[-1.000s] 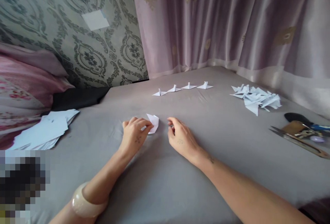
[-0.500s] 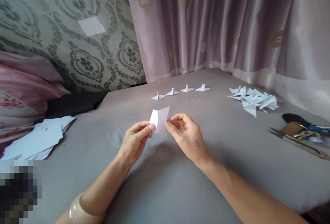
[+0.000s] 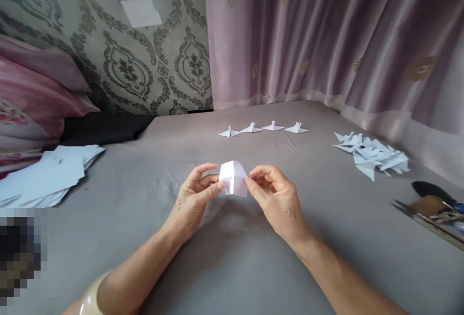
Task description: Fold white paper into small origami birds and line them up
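Between my two hands is a small piece of white paper [image 3: 234, 178] with creases across it, held above the grey surface. My left hand [image 3: 199, 194] pinches its left edge, thumb in front and fingers behind. On the right edge, my right hand [image 3: 277, 196] grips the paper between thumb and curled fingers. Beyond the hands, several folded white paper figures [image 3: 273, 126] stand in a row, each with a small upright part and flat pointed sides.
A heap of folded white paper pieces [image 3: 380, 155] lies to the right. Nearer are scissors [image 3: 427, 221] beside a brown item [image 3: 429, 205]. On the left rests a stack of white paper sheets [image 3: 43, 175], near a black cloth [image 3: 105, 129]. Curtains [image 3: 275, 39] hang behind.
The paper has turned in my hands: its folded panels now face me, bent along a middle crease. My view has shifted slightly to the left. Both hands keep their hold.
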A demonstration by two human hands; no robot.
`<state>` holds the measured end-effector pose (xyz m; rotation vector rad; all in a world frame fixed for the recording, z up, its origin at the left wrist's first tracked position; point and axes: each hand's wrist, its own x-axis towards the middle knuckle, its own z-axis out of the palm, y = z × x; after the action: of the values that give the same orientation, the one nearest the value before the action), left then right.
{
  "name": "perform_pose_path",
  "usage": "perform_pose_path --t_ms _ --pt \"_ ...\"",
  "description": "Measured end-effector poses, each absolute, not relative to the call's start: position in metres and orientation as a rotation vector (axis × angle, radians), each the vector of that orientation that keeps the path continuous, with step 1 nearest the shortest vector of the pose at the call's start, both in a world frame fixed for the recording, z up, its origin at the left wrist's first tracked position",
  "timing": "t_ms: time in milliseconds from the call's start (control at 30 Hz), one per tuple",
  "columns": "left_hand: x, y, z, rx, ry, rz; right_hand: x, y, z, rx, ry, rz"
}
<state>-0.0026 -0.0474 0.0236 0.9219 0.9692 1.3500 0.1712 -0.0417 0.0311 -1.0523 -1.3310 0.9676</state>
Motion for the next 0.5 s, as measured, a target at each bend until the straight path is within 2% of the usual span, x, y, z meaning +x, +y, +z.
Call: perform_pose_path --t_ms 233,500 --pt "-0.0034 -0.0488 0.0203 1.100 1.363 1.358 0.1685 -0.0430 0.0259 -1.133 -1.348 0.983" --pt "-0.0027 -0.0512 0.0206 1.345 1.390 1.409 0.1655 -0.0406 0.0229 -1.112 -1.045 1.333"
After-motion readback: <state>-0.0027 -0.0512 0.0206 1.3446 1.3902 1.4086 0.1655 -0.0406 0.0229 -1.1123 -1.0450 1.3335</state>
